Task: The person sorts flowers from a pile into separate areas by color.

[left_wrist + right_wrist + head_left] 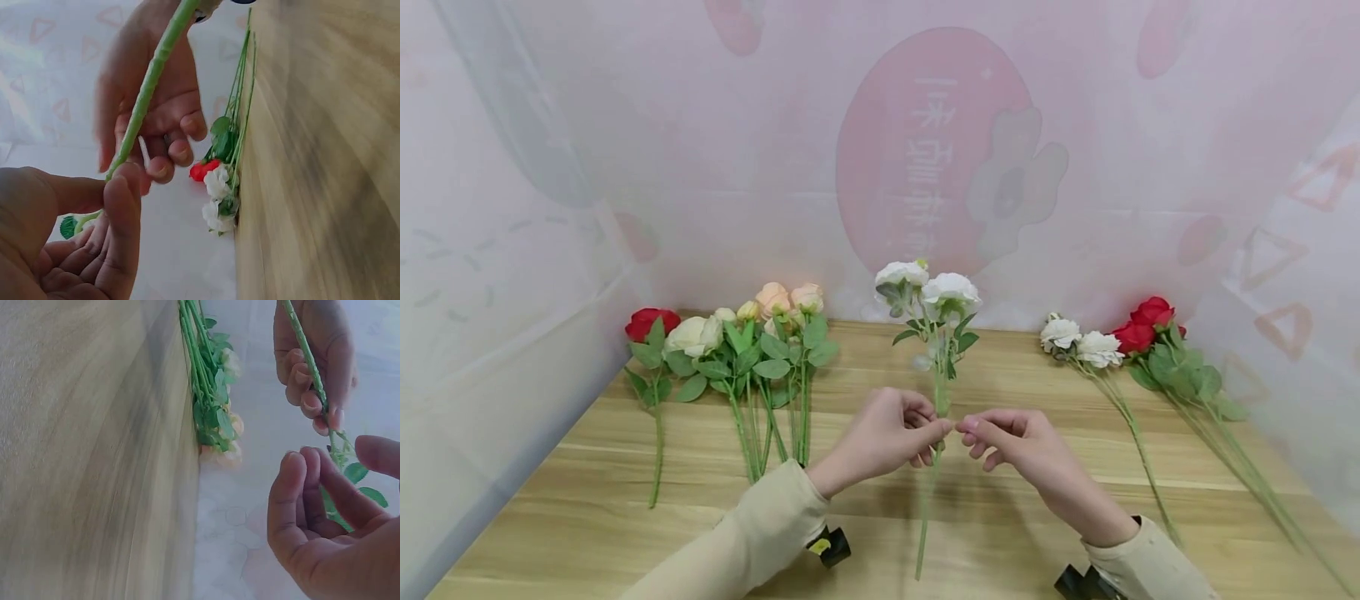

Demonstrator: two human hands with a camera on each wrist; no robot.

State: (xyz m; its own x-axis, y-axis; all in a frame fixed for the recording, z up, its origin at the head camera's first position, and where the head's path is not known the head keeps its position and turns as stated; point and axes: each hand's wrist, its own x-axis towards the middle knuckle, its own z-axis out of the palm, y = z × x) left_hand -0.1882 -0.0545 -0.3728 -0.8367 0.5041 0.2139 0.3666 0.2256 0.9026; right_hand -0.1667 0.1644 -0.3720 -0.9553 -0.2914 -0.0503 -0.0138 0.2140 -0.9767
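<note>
My left hand (891, 429) pinches the green stem (150, 84) of an artificial white flower sprig between thumb and fingers, around its middle. The sprig stands upright above the table, its two white blooms (952, 292) at the top and the bare stem end hanging below the hand. Just right of the stem is my right hand (1026, 446), its fingers loosely bent. In the right wrist view its thumb (375, 454) and fingertips (294, 465) are apart beside the stem, with nothing visible held between them. Small green leaves (372, 495) show behind those fingers.
On the wooden table (857, 367), a red rose (651, 323), a cream rose (695, 336) and several peach roses (772, 298) lie at left. At right lie white flowers (1100, 349) and red roses (1152, 312), long stems towards me. Printed cloth walls (760, 167) enclose the table.
</note>
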